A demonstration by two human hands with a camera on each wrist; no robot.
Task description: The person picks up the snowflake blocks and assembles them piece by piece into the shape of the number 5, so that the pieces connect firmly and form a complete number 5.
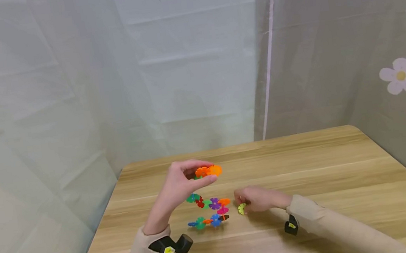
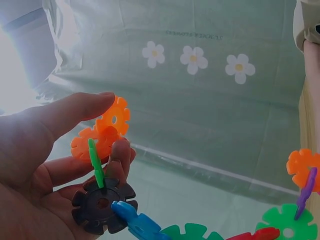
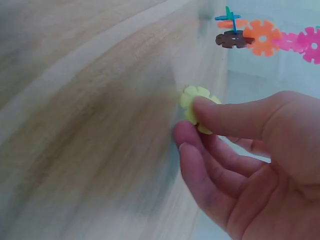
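The right hand (image 1: 260, 199) lies low on the wooden bench (image 1: 329, 178), its thumb and fingertips (image 3: 200, 107) pinching a small yellow-green notched plastic disc (image 1: 242, 209) that sits at the bench surface just to the hand's left. That disc is the piece nearest the chain of coloured plastic snowflake discs (image 1: 211, 211), which hangs from the left hand and trails to the bench just left of the yellow-green disc, near but apart from it. The chain runs roughly far-to-near, from the raised orange discs down through green, red, purple, pink and blue pieces.

The left hand (image 1: 180, 185) is lifted above the bench, wrist bent, with thumb and forefinger pinching a pair of joined orange notched discs (image 1: 209, 171) at the chain's top end. In the left wrist view a green disc (image 2: 95, 162) is slotted edge-on below the orange pair, then a dark brown disc (image 2: 102, 204) and a blue one (image 2: 135, 222).

So the right hand is much the nearer to the loose disc, and the chain's lower links lie to its left, at about the same height.
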